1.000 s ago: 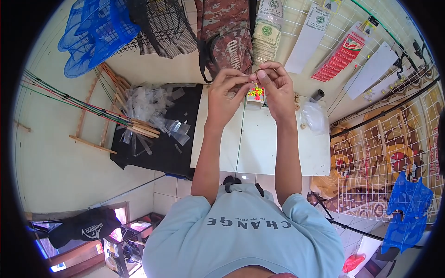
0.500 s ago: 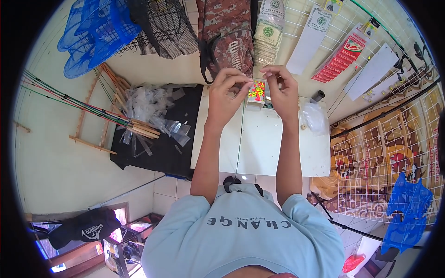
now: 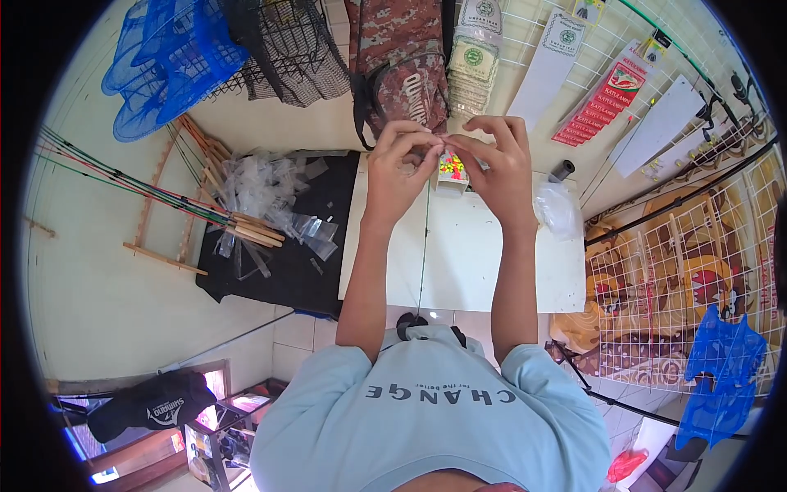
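Observation:
My left hand [image 3: 399, 174] and my right hand [image 3: 498, 174] are raised over the far side of the white table. Their thumbs and forefingers are pinched together, tip to tip, and whatever lies between them is too small to name. A thin dark rod [image 3: 425, 242] runs from beneath the hands toward my body; whether a hand grips it I cannot tell. Just below the fingertips is a small box [image 3: 450, 188] of tiny bright red, yellow and green pieces [image 3: 453, 168], partly covered by the hands.
A clear plastic bag [image 3: 559, 209] and a dark cylinder [image 3: 562, 170] sit at the table's [image 3: 467, 271] right. Clear wrappers [image 3: 262, 197] and wooden-handled rods [image 3: 256, 231] lie on black cloth at left. A camouflage bag [image 3: 406, 82] hangs close beyond the hands, beside blue nets [image 3: 176, 66].
My right hand has moved left and its thumb and forefinger have closed, meeting the left fingertips. The left hand has stayed almost in place.

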Motion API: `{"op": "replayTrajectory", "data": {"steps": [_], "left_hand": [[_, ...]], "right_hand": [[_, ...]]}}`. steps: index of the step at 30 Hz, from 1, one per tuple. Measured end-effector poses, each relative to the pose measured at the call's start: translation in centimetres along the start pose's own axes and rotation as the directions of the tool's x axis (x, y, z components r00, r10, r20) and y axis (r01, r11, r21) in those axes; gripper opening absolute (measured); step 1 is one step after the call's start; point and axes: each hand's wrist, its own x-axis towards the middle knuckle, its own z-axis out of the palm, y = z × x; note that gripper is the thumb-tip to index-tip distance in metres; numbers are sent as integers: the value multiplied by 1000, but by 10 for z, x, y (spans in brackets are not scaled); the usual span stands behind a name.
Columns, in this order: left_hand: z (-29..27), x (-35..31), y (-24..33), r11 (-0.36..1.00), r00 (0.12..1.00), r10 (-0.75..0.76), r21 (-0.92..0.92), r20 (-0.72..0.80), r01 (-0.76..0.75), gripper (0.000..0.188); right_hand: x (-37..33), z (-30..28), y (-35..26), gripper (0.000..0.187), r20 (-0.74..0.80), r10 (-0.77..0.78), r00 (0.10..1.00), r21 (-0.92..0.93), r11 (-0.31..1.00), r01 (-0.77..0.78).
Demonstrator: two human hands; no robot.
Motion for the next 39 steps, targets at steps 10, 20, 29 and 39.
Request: {"op": "replayTrajectory", "data": {"steps": [10,20,29,39], "left_hand": [[-1,1,4,999,1000,11,34,12,-11,14],[-1,1,0,999,1000,16,41,3,-16,13],[3,2,-1,996,997,80,34,20,-81,15],[2,3,-1,997,998,53,50,19,-54,16]], "right_hand": [[8,3,5,11,-40,166,985,425,895,-133],[15,-18,-14,32,-23,16,1000,135,991,-12],[5,-3,-10,21,119,81,990,146,984,-98],[5,1,-5,13,88,149,985,229,959,-165]]}}
